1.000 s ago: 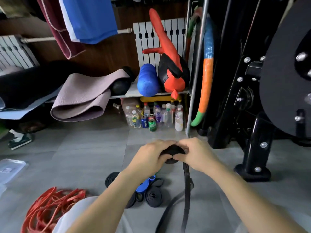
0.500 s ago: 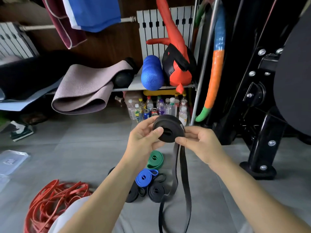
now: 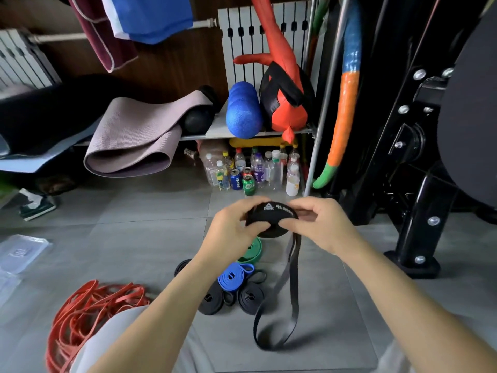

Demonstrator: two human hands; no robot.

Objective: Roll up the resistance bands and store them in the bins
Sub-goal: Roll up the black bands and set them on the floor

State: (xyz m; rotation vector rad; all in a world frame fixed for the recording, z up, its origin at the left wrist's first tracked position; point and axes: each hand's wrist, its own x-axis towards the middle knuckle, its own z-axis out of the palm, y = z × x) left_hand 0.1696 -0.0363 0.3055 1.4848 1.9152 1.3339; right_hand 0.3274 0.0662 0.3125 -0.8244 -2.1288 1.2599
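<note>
A partly rolled black resistance band (image 3: 271,214) with white print is held in front of me above the floor. My left hand (image 3: 234,228) grips the roll from the left and my right hand (image 3: 320,224) grips it from the right, thumbs on its near face. Its unrolled tail (image 3: 291,297) hangs down and ends in a loop above the floor. Rolled bands lie on the tiles under my hands: a green one (image 3: 251,250), a blue one (image 3: 234,277) and black ones (image 3: 248,297). A loose heap of red bands (image 3: 88,313) lies at the lower left.
Clear plastic lids or bins (image 3: 20,254) lie at the left edge. Several bottles and cans (image 3: 250,173) stand under a shelf (image 3: 250,133) with a blue foam roller (image 3: 243,110) and a folded mat (image 3: 134,138). A black machine frame (image 3: 414,211) stands to the right.
Both hands raised the black roll, showing its flat side, then lowered and turned it so the printed band faces up. The hanging tail has become shorter.
</note>
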